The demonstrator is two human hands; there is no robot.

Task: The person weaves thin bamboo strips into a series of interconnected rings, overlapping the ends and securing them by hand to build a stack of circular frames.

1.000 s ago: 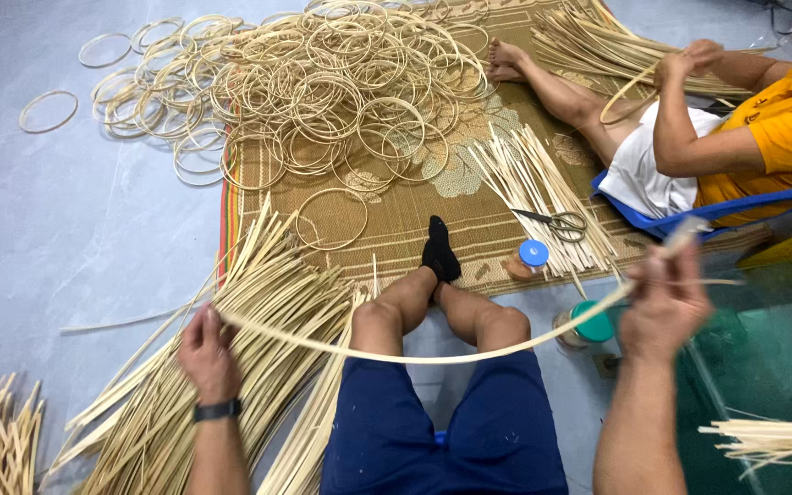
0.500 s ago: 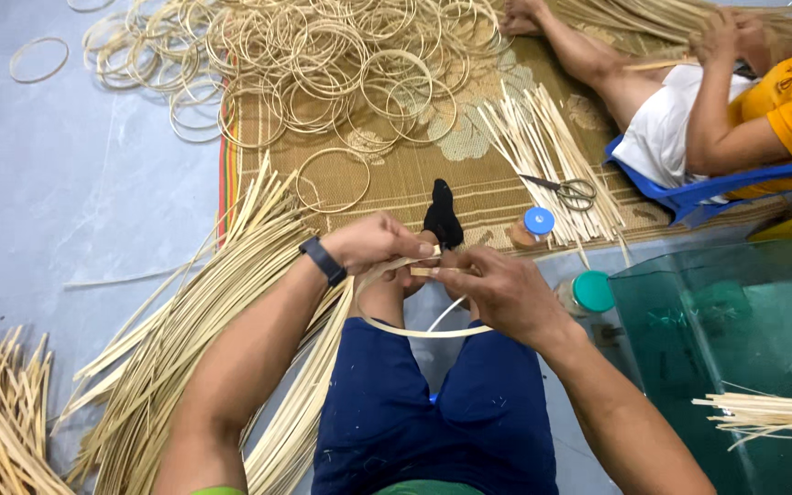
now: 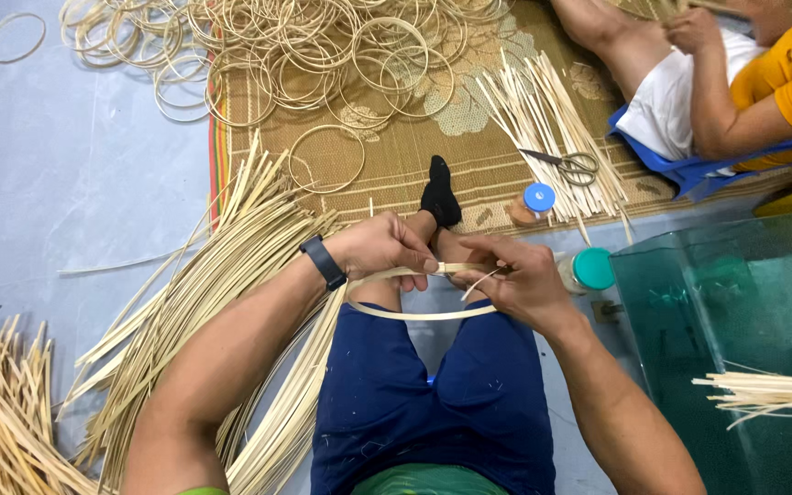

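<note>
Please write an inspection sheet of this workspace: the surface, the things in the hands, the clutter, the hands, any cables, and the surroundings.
Surface: grey floor, partly covered by a woven mat.
Work things: a thin cane strip bent into a loop, its ends overlapped between both hands.
Clutter: a heap of finished hoops on the mat; long loose strips to the left; short sticks; scissors; a blue-lidded jar; a teal-lidded jar.
Hands: left hand and right hand both have a closed grip on the strip where its ends overlap.
Cables: nothing seen.
Surroundings: a second person sitting at upper right; a green glass tank at right.
</note>
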